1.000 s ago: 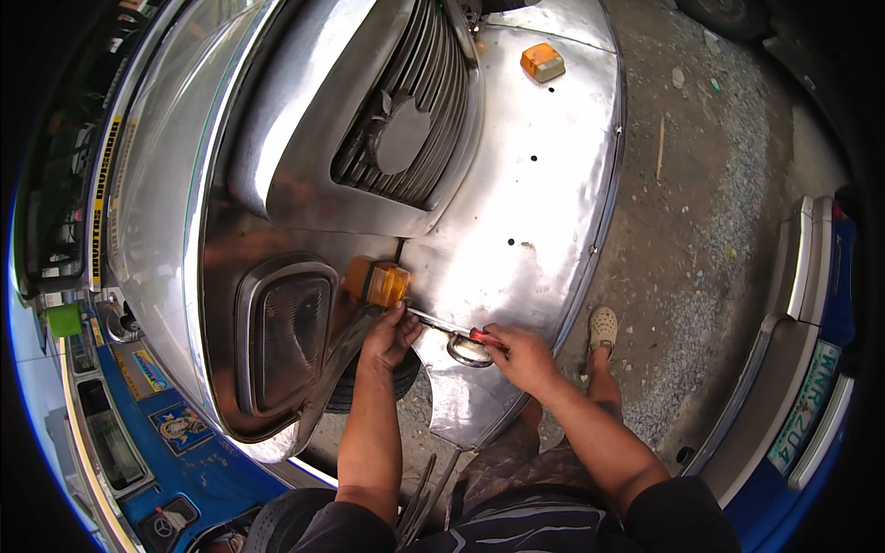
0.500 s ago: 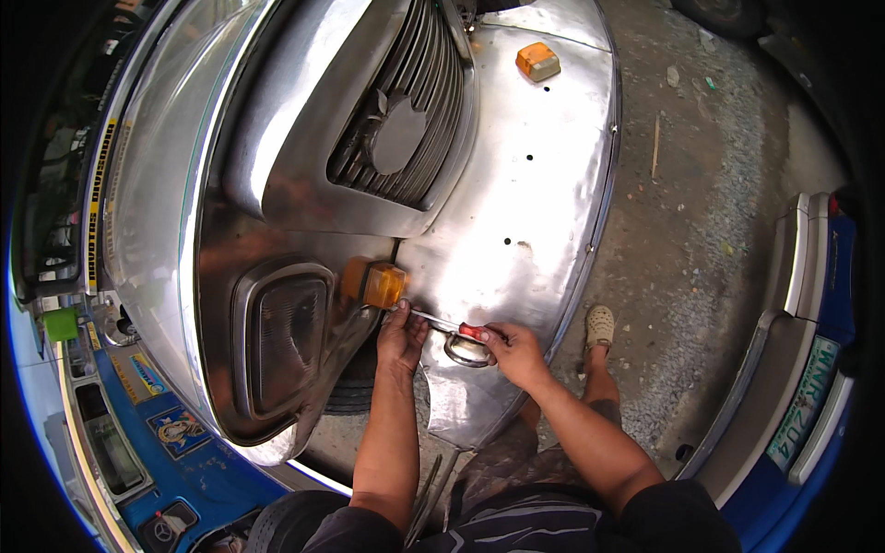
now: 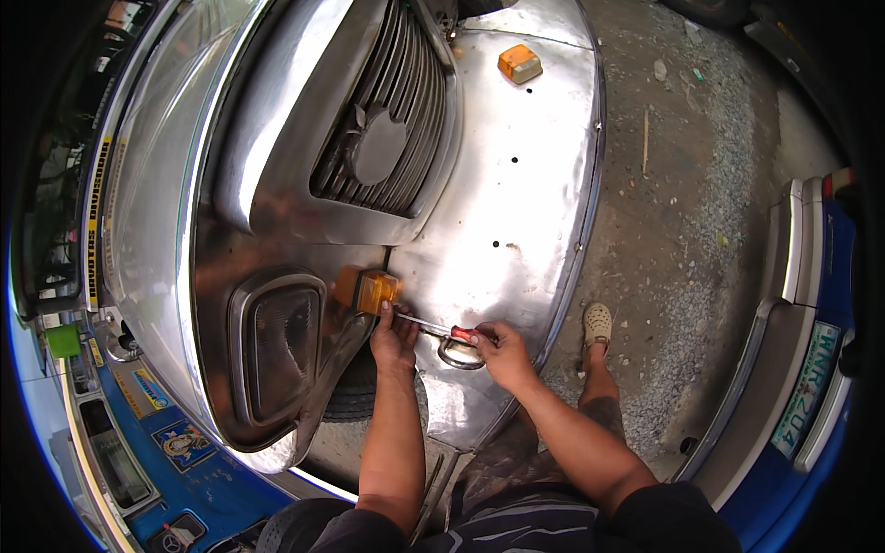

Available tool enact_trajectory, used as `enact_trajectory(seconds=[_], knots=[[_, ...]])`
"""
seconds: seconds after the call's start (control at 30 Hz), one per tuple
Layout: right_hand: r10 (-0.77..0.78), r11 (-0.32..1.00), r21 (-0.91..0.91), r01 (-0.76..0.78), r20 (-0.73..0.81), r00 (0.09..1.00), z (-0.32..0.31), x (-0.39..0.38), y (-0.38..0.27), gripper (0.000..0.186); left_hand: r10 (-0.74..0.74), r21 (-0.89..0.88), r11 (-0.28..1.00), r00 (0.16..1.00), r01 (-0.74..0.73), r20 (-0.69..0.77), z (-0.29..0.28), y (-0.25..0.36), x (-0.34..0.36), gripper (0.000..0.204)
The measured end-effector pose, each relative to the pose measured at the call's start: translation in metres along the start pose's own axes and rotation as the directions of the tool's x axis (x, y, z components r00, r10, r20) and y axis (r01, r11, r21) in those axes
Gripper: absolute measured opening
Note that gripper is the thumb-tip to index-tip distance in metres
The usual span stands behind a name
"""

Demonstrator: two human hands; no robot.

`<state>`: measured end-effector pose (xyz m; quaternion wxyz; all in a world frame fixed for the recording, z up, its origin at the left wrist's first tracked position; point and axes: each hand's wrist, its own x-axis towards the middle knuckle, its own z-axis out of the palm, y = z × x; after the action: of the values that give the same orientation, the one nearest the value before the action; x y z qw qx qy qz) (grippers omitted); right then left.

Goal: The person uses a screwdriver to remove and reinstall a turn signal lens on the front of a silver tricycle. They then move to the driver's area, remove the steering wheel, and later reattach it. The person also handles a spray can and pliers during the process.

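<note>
With my right hand (image 3: pixel 503 354) I pinch the red handle of a screwdriver (image 3: pixel 465 335). Its thin metal shaft runs left to the lower edge of an amber turn-signal lamp (image 3: pixel 376 293), mounted beside a rectangular headlight (image 3: pixel 284 334) on bare metal bodywork. My left hand (image 3: pixel 394 343) is closed at that lamp's lower edge, thumb against it and fingertips around the screwdriver's tip. Whatever the tip meets is hidden by these fingers. Just below the screwdriver, a metal loop (image 3: pixel 460 354) stands out from the shiny bumper (image 3: pixel 461 235).
A second amber lamp (image 3: pixel 520 64) rests at the bumper's far end, near several small holes. A slatted grille (image 3: pixel 395 111) lies left of the bumper. Dirt and gravel ground (image 3: pixel 659 249) stretches to the right, toward another vehicle's bumper (image 3: pixel 737 405). My foot wears a beige clog (image 3: pixel 597 324).
The whole view has shifted slightly, so the bodywork sits a little farther left. Both hands keep their places at the lamp and screwdriver; the right hand's fingers have shifted slightly on the handle.
</note>
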<state>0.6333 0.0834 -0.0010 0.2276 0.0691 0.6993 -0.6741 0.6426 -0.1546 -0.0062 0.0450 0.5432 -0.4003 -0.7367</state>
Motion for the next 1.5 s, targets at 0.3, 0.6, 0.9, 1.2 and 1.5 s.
enact_trajectory(seconds=[0.3,0.6,0.9,1.2,1.5], knots=[[0.096,0.991,-0.088,-0.099,-0.038,0.995,0.007,-0.006,0.003,0.026,0.021,-0.146,0.989,0.997,-0.01,0.074,-0.002,-0.004,-0.005,0.055],[0.217,0.972,-0.085,-0.221,-0.048,0.975,0.01,-0.003,0.003,0.03,0.043,-0.224,0.975,0.983,-0.002,0.179,-0.012,-0.008,-0.006,0.055],[0.195,0.975,-0.108,-0.192,0.014,0.981,0.004,0.004,-0.004,0.03,0.031,-0.239,0.971,0.981,0.015,0.19,-0.014,-0.01,-0.002,0.057],[0.122,0.991,-0.046,-0.125,-0.05,0.991,-0.015,0.015,-0.007,0.026,-0.002,-0.076,0.997,0.977,0.018,0.211,0.011,-0.008,-0.007,0.032],[0.045,0.999,-0.019,-0.047,-0.088,0.995,-0.005,0.022,-0.011,0.027,0.043,-0.089,0.996,0.983,-0.027,0.181,0.034,0.004,0.0,0.034]])
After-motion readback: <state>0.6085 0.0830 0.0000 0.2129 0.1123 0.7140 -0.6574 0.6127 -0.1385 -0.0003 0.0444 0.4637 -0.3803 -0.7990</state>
